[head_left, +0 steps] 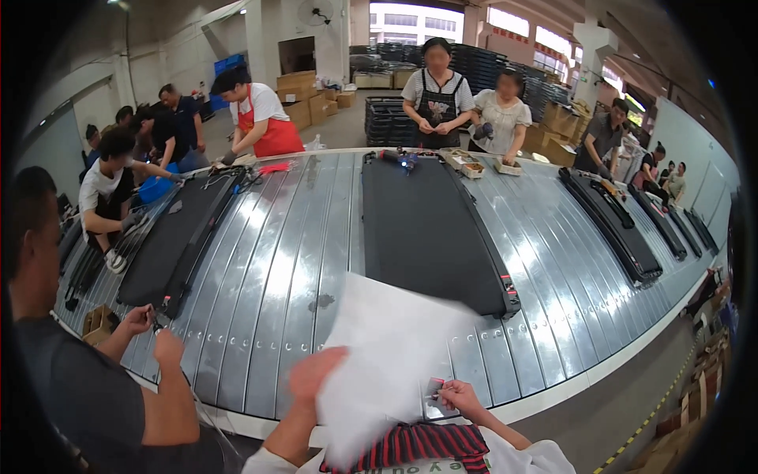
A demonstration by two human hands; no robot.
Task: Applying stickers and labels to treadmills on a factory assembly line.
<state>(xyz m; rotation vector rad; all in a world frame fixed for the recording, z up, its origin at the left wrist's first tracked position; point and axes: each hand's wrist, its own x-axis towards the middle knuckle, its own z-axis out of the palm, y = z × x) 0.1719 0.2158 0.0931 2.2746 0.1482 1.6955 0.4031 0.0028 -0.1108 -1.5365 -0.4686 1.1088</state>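
Observation:
My left hand (316, 375), smeared by motion, is at the left edge of a large white paper sheet (387, 340) and appears to grip it. The sheet hangs in front of my chest and covers part of the metal conveyor. To its right, my right hand (459, 397) pinches a small dark grey and red label (435, 386) between thumb and fingertips. Just beyond the sheet lies a long black flat panel (430, 229) with red markings at its near right corner. The sheet overlaps that panel's near end in view.
The slatted metal conveyor (268, 316) spans the view, with more black panels (178, 245) left and right. A power drill (404, 160) rests on the middle panel's far end, beside small parts boxes (466, 164). A co-worker (103, 347) works close on my left; others stand across.

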